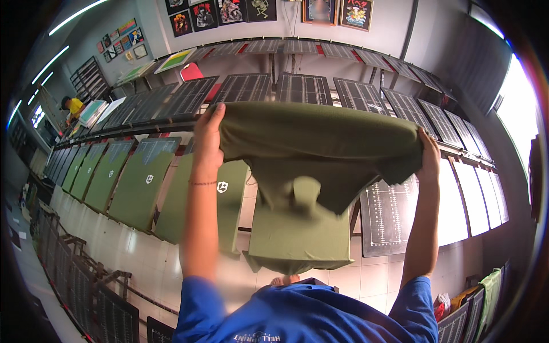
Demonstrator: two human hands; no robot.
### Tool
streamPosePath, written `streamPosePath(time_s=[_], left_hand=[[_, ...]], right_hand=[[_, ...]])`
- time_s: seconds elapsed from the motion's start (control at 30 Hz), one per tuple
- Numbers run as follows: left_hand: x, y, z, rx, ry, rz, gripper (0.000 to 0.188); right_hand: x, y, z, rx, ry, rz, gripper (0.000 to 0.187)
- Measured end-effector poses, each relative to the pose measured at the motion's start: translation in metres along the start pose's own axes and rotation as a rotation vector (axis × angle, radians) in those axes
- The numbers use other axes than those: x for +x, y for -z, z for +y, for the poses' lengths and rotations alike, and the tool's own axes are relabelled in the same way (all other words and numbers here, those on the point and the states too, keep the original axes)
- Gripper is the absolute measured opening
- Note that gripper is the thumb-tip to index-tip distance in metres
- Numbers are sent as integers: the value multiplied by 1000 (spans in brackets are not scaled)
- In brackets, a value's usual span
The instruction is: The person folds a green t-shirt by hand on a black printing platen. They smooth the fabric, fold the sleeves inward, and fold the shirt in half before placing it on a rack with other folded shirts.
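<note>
far left: a person in a yellow top (74, 107), near stacked sheets (93, 114); left of middle: a row of boards dressed in green fabric (136, 191), more than one bearing a white emblem (150, 179); by the look of it, the share already done; next: left hand (210, 137), thumb and fingers closed on one upper corner of the green cloth (320, 134); centre: that cloth, stretched between both hands above a green-covered board (300, 239), its lower edge hanging loose; whether cloth and cover are one piece, cannot tell; this station, by judgement, in hand and incomplete; right: a gridded black board (389, 223), markings showing, seemingly left to do; right hand (428, 154), closed on the cloth's other end; far right: pale boards (453, 200), seemingly left too
</note>
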State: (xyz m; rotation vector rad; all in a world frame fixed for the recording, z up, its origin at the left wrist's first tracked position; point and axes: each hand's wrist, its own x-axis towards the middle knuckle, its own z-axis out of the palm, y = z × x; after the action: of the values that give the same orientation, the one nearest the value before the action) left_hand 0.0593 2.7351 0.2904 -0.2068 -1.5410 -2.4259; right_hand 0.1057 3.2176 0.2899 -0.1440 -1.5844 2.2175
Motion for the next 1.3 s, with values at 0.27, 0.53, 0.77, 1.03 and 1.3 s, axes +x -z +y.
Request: streamPosePath(time_s=[0.27,0.53,0.77,1.03,1.3], left_hand=[[-114,75,-81,150,267,161,47],[-269,202,-240,99,616,273,26],[-308,204,-230,35,743,299,28],[-278,207,-282,792,608,-9,59],[-295,248,-303,-114,1149,134,56]], right_hand=[[-86,57,86,-302,-287,47,22],[-229,141,257,-133,-688,-31,27],[-273,166,263,-162,-842,60,25],[-244,182,344,-752,-476,32,38],[-252,184,314,-471,-1004,-195,60]])
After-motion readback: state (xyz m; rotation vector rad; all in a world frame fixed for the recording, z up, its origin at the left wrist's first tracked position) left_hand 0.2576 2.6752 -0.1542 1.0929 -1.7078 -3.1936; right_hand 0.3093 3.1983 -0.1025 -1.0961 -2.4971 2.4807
